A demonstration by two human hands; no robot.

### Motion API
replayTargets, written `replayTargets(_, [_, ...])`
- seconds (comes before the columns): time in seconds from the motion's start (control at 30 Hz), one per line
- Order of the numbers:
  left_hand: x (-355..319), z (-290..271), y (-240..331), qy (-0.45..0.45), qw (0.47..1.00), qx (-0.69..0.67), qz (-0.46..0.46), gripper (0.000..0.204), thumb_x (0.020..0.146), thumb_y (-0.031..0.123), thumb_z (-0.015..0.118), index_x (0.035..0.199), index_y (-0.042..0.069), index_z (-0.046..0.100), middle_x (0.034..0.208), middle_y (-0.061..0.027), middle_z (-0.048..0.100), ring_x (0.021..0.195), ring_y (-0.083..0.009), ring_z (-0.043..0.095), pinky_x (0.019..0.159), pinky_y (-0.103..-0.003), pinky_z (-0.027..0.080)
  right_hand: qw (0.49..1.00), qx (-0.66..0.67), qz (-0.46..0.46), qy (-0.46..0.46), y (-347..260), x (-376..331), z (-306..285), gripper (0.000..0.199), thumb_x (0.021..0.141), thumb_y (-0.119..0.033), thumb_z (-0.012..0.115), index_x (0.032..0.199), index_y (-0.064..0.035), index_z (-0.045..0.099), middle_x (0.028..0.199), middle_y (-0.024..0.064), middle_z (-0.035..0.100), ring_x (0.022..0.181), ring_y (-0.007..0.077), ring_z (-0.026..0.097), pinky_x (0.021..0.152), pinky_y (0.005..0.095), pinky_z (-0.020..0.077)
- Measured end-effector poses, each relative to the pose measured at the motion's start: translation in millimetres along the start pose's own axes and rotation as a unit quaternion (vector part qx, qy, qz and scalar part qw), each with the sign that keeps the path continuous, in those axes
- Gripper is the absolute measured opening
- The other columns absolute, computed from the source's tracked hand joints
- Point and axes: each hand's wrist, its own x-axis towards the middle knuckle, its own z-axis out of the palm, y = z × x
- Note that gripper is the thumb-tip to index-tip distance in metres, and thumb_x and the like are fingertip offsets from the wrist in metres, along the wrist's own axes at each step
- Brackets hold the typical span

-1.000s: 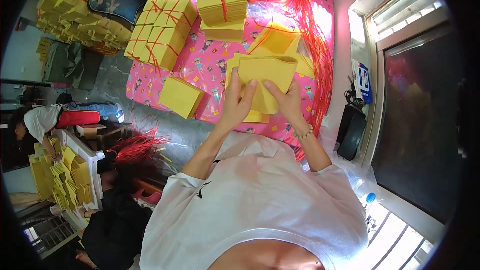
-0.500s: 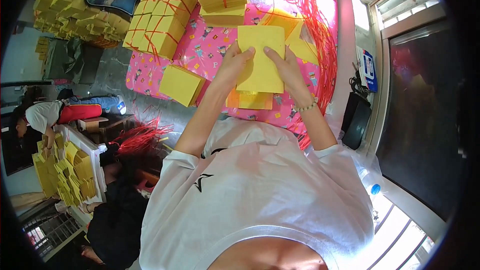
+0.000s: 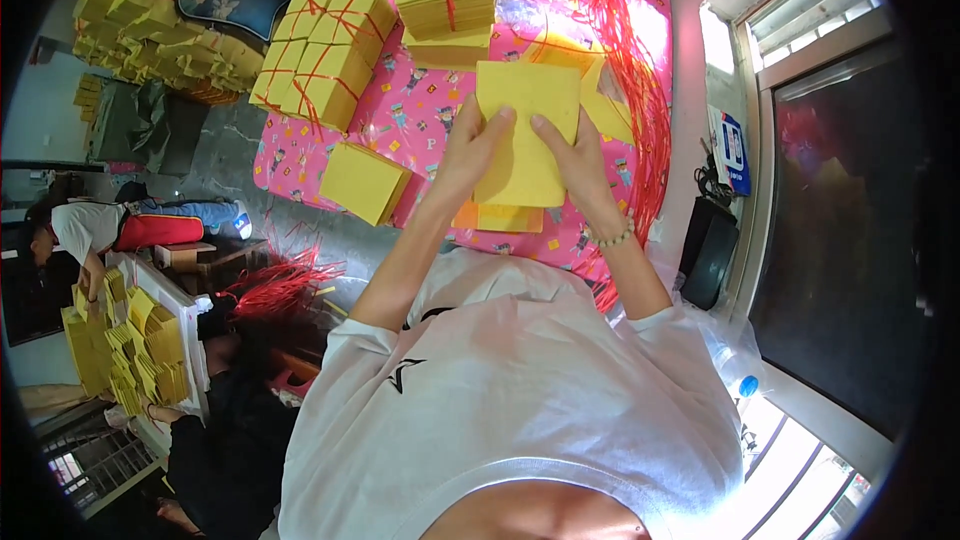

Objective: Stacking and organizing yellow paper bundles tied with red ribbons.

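A: Where does the yellow paper (image 3: 528,162) lie?

B: Between the left hand (image 3: 472,152) and the right hand (image 3: 584,168), above the pink cloth (image 3: 408,148); contact with the cloth cannot be determined.

A: And its long axis?

B: Directed away from the body. Each hand grips one long side, so neither is nearer; a second stack (image 3: 362,183) lies apart, beyond the left hand.

A: The fingers?

B: Both hands clamp the paper, thumbs separated on its upper face; the fingers beneath are largely hidden.
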Motion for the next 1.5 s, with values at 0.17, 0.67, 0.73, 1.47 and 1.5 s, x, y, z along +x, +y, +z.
replayTargets(0.17, [-12.9,4.5,3.9,0.003,0.996,0.013,0.087,0.026,0.094,0.009,0.049,0.118,0.001,0.043,0.109,-0.0083,0.056,0.101,-0.0118,0.052,0.086,-0.028,0.043,0.999,-0.019,-0.029,-0.020,-8.9,-12.0,2.5,0.037,0.087,-0.010,0.061,0.120,0.0007,0.049,0.109,0.0077,0.060,0.096,0.0125,0.058,0.081,0.0265,0.0487])
replayTargets(0.67, [-30.4,-4.0,5.3,-0.004,0.998,0.017,0.064,0.033,0.093,0.008,0.050,0.124,0.002,0.042,0.112,-0.0076,0.055,0.105,-0.0125,0.053,0.089,-0.027,0.043,1.000,-0.002,-0.017,0.008,-10.3,-13.8,-3.3,0.022,0.092,-0.018,0.058,0.101,0.0016,0.062,0.088,0.0008,0.065,0.076,0.0049,0.058,0.068,0.0212,0.0479])
replayTargets(0.73, [-31.8,-5.5,2.9,-0.003,0.999,0.003,0.052,0.036,0.093,0.008,0.050,0.127,0.002,0.041,0.115,-0.0069,0.055,0.106,-0.0124,0.052,0.091,-0.027,0.041,1.000,-0.010,-0.026,0.008,-9.6,-10.6,-10.7,0.022,0.092,-0.018,0.057,0.101,0.0013,0.062,0.087,0.0004,0.064,0.075,0.0046,0.057,0.066,0.0209,0.0472])
replayTargets(1.47, [-19.4,-36.6,-11.1,0.014,0.990,-0.075,-0.117,0.034,0.092,0.012,0.054,0.125,0.004,0.049,0.115,-0.0060,0.060,0.104,-0.0149,0.057,0.089,-0.029,0.044,0.977,-0.100,0.143,-0.124,18.0,-6.6,-23.2,0.029,0.091,-0.025,0.058,0.095,0.0033,0.067,0.077,0.0022,0.066,0.065,0.0044,0.059,0.057,0.0203,0.0468])
replayTargets(1.5, [-18.5,-36.2,-11.5,0.011,0.990,-0.076,-0.121,0.034,0.092,0.012,0.054,0.124,0.004,0.049,0.115,-0.0062,0.060,0.104,-0.0149,0.057,0.088,-0.029,0.045,0.977,-0.099,0.144,-0.122,19.3,-6.0,-23.0,0.029,0.091,-0.025,0.058,0.095,0.0033,0.067,0.077,0.0022,0.066,0.065,0.0044,0.059,0.057,0.0203,0.0468])
